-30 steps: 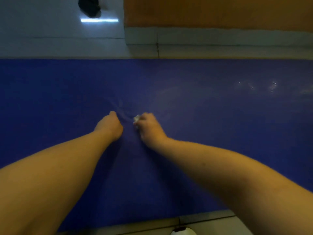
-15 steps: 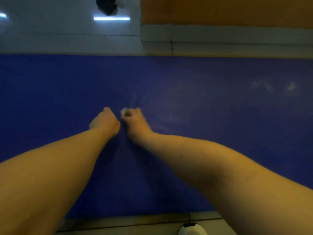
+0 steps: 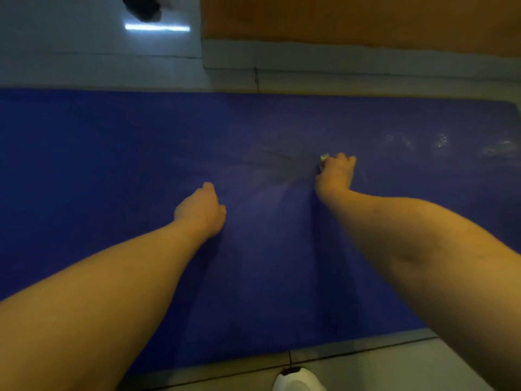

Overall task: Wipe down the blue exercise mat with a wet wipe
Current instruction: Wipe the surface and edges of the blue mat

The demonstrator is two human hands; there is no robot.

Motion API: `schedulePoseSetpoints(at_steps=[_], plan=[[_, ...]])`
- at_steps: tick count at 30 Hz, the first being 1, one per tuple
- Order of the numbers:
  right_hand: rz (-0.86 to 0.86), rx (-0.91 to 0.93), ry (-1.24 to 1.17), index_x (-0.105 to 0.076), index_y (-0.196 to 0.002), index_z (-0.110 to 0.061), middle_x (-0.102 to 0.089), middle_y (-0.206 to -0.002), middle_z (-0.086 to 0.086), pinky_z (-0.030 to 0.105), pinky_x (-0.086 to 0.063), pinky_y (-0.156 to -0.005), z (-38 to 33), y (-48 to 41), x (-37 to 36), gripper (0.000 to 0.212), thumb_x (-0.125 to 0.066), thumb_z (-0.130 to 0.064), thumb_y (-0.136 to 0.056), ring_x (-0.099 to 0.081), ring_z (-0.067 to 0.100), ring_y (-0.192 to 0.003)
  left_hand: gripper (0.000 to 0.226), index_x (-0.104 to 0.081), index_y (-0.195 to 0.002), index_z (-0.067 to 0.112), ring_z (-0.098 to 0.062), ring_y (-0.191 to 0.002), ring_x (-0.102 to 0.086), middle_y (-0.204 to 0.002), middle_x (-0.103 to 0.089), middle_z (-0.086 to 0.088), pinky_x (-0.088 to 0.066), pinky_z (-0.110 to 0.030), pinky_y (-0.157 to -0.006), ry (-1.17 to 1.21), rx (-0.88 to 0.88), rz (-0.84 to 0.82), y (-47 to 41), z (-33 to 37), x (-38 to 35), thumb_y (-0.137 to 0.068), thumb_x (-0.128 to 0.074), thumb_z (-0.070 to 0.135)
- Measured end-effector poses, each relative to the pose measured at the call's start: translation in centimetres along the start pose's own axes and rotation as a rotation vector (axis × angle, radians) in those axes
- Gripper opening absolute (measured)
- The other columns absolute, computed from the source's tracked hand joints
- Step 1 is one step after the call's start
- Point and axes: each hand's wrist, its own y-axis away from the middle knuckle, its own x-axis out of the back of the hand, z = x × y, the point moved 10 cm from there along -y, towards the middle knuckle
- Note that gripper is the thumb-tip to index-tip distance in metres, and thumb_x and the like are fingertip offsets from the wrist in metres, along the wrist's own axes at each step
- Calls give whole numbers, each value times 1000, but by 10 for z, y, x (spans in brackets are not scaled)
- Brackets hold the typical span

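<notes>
The small white wet wipe (image 3: pixel 324 158) has slid right across the flat blue foam exercise mat (image 3: pixel 112 165), clutched under the right hand (image 3: pixel 335 174); radiating creases trail to its left; the left hand (image 3: pixel 201 211), loosely fisted and empty, presses the mat well apart; pale tiled floor (image 3: pixel 84 69) surrounds the mat.

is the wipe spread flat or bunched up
Bunched up: only a small pale wad of wipe pokes out of the closed right hand.

Pale tiled floor (image 3: pixel 70 66) reflecting a strip light (image 3: pixel 157 27), white skirting (image 3: pixel 366 59), orange wall (image 3: pixel 366 18)
</notes>
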Motion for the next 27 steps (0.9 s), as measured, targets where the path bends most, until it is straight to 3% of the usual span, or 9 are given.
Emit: schedulePoseSetpoints(at_steps=[3,5,7,11,15,18,21,24,27], plan=[[4,-3,-201,-65,-122,-9,-50,-132,17,34,-33,-103,-22,27,-14,32,-58,-9,-91,-44,34,-124,42,-44,-126,11,-34,-103,-61,-120,-59,-9,-54,-44,-82,-21,-50,-42,5,24,-11,-98,-57,40],[3,78,-340,-71,-111,-5,-54,-123,20,25,-33,-91,-54,57,-29,30,-54,-3,-87,-49,37,-113,47,-45,-127,12,-33,-106,-61,-122,-59,-9,-55,-46,-85,-30,-71,-72,6,37,-20,-95,-61,43],[-44,261,-391,-75,-98,-3,-58,-111,21,27,-36,-85,-91,98,-40,25,-54,-2,-85,-51,38,-101,52,-45,-127,10,-34,-109,-61,-125,-59,-10,-54,-45,-86,-34,-90,-102,6,45,-30,-92,-63,44],[-155,574,-349,-78,-96,-3,-62,-96,14,27,-34,-77,-111,130,-49,12,-69,-2,-87,-50,31,-91,64,-41,-130,7,-34,-109,-60,-129,-55,-13,-51,-42,-83,5,-59,-225,8,51,-54,-86,-72,42],[-31,432,-141,-76,-91,-11,-62,-95,15,29,-25,-73,-56,59,-23,23,-55,-7,-84,-54,38,-95,83,-31,-139,7,-37,-123,-51,-139,-43,-15,-48,-48,-98,31,-6,-231,7,51,-63,-81,-82,37],[-14,48,-89,-68,-118,-9,-53,-125,15,37,-46,-94,14,10,1,27,-61,-6,-92,-50,36,-116,80,-32,-138,7,-36,-124,-49,-139,-42,-15,-47,-45,-98,47,0,-230,6,53,-63,-82,-82,34],[-11,-130,-148,-59,-127,-5,-44,-136,15,40,-45,-104,22,6,3,33,-61,-9,-95,-50,34,-121,81,-29,-140,8,-36,-126,-47,-142,-40,-15,-46,-46,-99,37,10,-236,6,52,-64,-83,-81,34],[14,-5,-324,-64,-110,-1,-52,-124,18,35,-42,-96,-23,41,-12,23,-51,-1,-91,-52,35,-110,83,-28,-141,7,-37,-128,-46,-144,-39,-16,-45,-46,-99,14,17,-245,3,53,-65,-83,-81,34],[-6,293,-422,-66,-95,-2,-57,-106,18,40,-45,-83,-75,97,-29,16,-53,4,-88,-52,35,-96,89,-26,-143,7,-37,-130,-46,-145,-38,-16,-44,-46,-98,-32,35,-265,0,54,-65,-81,-83,36]])
